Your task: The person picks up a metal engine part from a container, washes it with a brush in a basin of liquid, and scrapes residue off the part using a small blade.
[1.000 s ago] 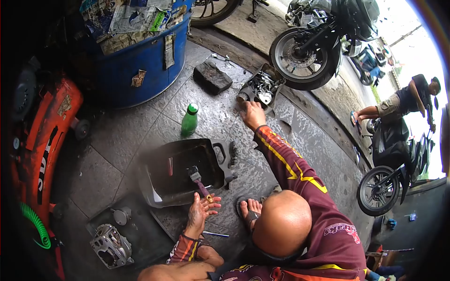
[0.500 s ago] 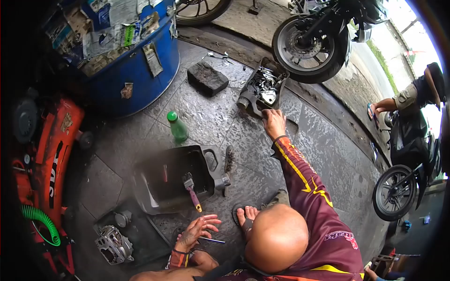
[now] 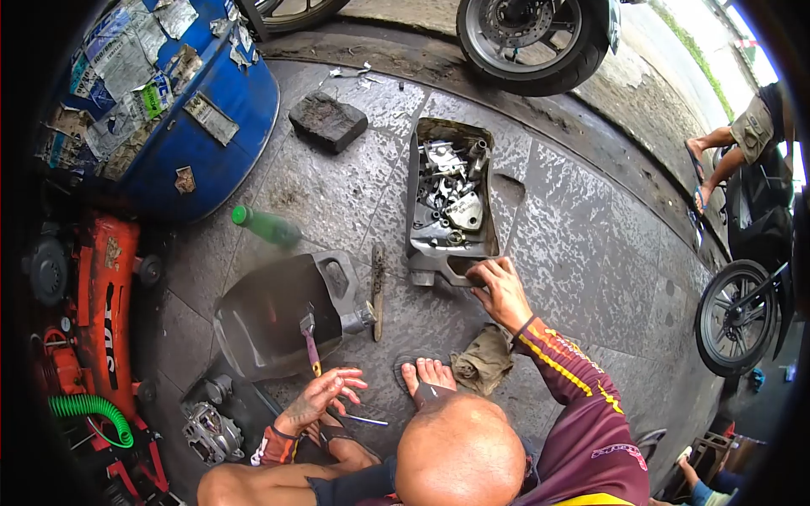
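My right hand [image 3: 503, 297] is closed on the handle end of a cut-open jerrycan [image 3: 416, 194] lying on its side. Loose metal engine parts [image 3: 451, 194] fill it. My left hand [image 3: 317, 398], fingers apart and holding nothing, hovers near the end of a paintbrush [image 3: 311, 344] with a purple and yellow handle. That brush leans in a second cut-open jerrycan [image 3: 253, 333], dark inside. Between the two cans lies a narrow, grimy brush-like strip [image 3: 377, 291]. A brown rag [image 3: 483, 361] rests on the floor below my right hand.
A green bottle [image 3: 268, 227], a dark block [image 3: 327, 121] and a blue drum [image 3: 224, 160] stand beyond. At left are a red floor jack [image 3: 108, 295] and an engine part [image 3: 211, 430]. Motorcycle wheels [image 3: 527, 38] and a person's legs [image 3: 721, 152] are at the far side.
My right hand has drawn the jerrycan of metal parts closer and turned it. My left hand stays open near the paintbrush. The camera view has shifted, showing the rag more fully.
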Tool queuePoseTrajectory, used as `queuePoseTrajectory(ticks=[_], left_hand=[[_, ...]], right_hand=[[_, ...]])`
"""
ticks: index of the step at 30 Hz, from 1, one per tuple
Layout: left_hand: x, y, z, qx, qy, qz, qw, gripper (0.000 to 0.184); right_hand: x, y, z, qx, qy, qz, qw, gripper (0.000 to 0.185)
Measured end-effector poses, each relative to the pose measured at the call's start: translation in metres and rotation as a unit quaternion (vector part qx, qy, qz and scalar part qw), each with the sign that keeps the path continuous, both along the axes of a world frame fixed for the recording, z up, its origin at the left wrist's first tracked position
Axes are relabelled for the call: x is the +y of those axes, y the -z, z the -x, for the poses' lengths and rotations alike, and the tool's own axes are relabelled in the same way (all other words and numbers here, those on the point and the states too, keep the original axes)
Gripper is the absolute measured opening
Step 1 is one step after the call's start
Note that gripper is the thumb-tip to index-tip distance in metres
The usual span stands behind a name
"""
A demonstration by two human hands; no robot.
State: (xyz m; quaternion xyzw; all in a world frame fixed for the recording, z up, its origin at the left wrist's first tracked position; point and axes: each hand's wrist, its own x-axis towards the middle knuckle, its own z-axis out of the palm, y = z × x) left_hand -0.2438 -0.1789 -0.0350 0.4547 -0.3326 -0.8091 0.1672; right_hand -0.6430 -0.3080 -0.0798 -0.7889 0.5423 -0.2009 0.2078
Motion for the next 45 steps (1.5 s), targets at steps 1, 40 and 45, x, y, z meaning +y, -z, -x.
queuePoseTrajectory(ticks=[1,40,45], left_hand=[[0.0,-0.001,0.001,-0.005,0.0,0.002,1.0,0.053],[0.021,-0.017,0.002,0.039,-0.053,0.07,0.995,0.053],[0.02,-0.014,0.005,0.083,-0.068,0.072,0.992,0.053]], right_hand=[[0.01,-0.004,0.006,0.014,-0.019,-0.003,1.0,0.032],[-0.067,-0.031,0.008,0.234,-0.183,0.033,0.954,0.034],[-0.041,-0.066,0.006,0.066,-0.118,0.097,0.986,0.025]])
